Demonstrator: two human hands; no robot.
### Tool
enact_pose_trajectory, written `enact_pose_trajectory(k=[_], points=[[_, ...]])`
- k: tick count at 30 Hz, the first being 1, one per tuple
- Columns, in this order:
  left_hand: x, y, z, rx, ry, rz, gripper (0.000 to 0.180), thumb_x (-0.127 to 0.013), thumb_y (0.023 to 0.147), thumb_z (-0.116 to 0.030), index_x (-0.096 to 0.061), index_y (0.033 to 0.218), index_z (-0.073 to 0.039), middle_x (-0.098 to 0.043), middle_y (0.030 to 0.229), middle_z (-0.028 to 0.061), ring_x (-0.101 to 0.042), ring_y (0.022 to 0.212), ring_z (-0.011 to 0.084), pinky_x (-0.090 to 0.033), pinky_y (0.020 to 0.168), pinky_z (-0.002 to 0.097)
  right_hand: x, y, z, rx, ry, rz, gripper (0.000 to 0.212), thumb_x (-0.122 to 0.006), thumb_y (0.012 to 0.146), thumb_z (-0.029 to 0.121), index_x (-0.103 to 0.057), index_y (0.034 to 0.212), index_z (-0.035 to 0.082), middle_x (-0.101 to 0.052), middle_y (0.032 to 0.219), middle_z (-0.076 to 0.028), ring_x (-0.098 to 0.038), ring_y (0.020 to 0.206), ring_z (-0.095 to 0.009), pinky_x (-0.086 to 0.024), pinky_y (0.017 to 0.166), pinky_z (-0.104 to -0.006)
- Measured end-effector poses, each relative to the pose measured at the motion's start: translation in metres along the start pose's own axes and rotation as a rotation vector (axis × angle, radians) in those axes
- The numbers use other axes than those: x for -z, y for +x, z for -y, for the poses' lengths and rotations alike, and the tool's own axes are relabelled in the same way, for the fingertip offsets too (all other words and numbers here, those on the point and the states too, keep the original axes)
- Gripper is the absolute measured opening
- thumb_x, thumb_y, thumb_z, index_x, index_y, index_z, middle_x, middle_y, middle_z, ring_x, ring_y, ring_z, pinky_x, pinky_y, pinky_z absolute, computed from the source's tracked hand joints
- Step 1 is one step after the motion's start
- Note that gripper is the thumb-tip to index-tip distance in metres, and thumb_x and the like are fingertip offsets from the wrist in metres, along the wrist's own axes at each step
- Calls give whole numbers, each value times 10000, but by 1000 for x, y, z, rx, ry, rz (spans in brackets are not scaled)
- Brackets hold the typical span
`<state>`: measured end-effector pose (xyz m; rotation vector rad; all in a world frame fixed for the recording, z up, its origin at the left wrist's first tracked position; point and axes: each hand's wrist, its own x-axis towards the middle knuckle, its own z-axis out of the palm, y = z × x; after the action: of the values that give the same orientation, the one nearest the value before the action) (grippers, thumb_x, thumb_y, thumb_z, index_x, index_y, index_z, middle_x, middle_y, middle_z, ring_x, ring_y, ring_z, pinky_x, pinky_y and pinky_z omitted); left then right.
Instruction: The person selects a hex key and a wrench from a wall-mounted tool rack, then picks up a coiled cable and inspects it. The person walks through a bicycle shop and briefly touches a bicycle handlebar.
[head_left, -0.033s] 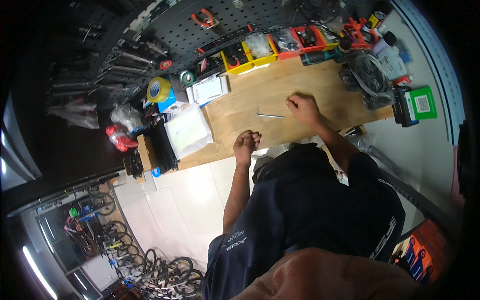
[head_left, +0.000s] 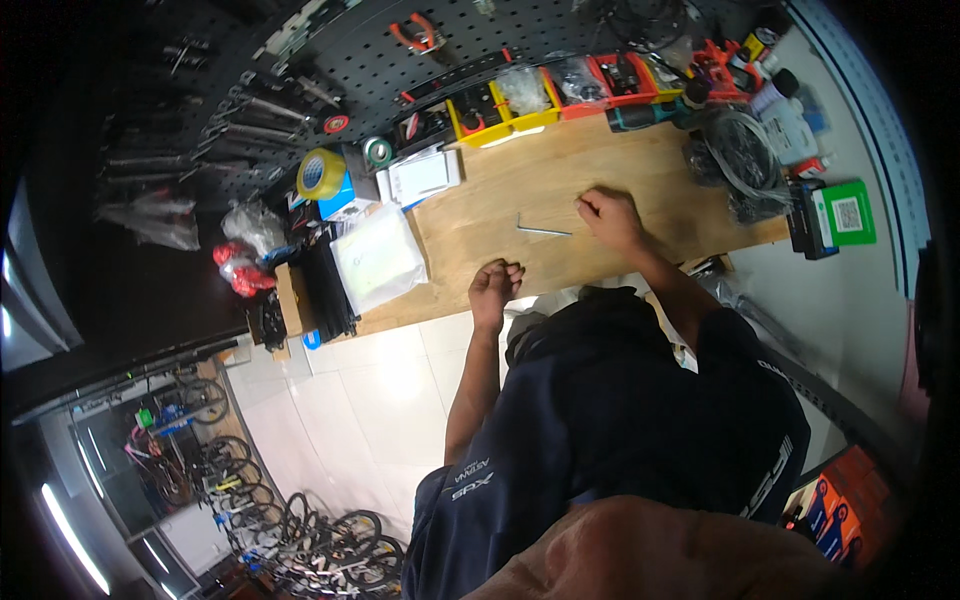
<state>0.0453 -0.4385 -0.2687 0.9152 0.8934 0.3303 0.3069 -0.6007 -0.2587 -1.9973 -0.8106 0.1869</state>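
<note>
On the wooden workbench (head_left: 480, 215) lies an L-shaped hex key (head_left: 545, 231), its short arm pointing away from me. My right hand (head_left: 610, 217) rests as a fist on the bench just right of the key, touching nothing but the wood. Nearer to me, at the bench's front edge, my left hand (head_left: 495, 284) has its fingers curled in. Neither hand shows anything held. A white plastic-wrapped packet (head_left: 378, 258) lies on the bench to the left of my left hand.
Yellow and red parts bins (head_left: 535, 120) line the back, beside a green-and-black power drill (head_left: 640, 115). Coiled cable (head_left: 745, 150) sits at right. Yellow tape (head_left: 320, 175) and boxes stand at left. Pliers (head_left: 416, 35) hang on the pegboard. Bicycles (head_left: 340, 550) stand behind, lower left.
</note>
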Motion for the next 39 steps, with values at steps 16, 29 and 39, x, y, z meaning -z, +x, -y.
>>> enact_pose_trajectory(k=[16,29,39], points=[[-4,-2,-3,-11,-7,-11,199,-553,1082,-180,-602,1198,-25,-734,1061,128,-725,941,214,-577,775,307,6,1,8,36,39,171,220,-791,882,284,-735,917,75,-711,794,-110,-697,707,-277,-545,666,-393],[-5,-2,-1,-25,-14,-33,209,-536,1092,-176,-603,1204,-14,-742,1054,141,-736,925,215,-585,773,300,-28,-21,20,136,-106,364,129,-729,911,200,-730,956,78,-696,883,-84,-684,771,-266,-546,704,-386],[-4,-2,-1,-16,-18,-35,216,-567,1076,-179,-608,1212,-16,-741,1082,138,-741,976,243,-585,806,323,-43,-21,2,-514,695,610,190,-640,1030,119,-686,1127,-38,-643,794,-28,-601,669,-113,-523,630,-261]])
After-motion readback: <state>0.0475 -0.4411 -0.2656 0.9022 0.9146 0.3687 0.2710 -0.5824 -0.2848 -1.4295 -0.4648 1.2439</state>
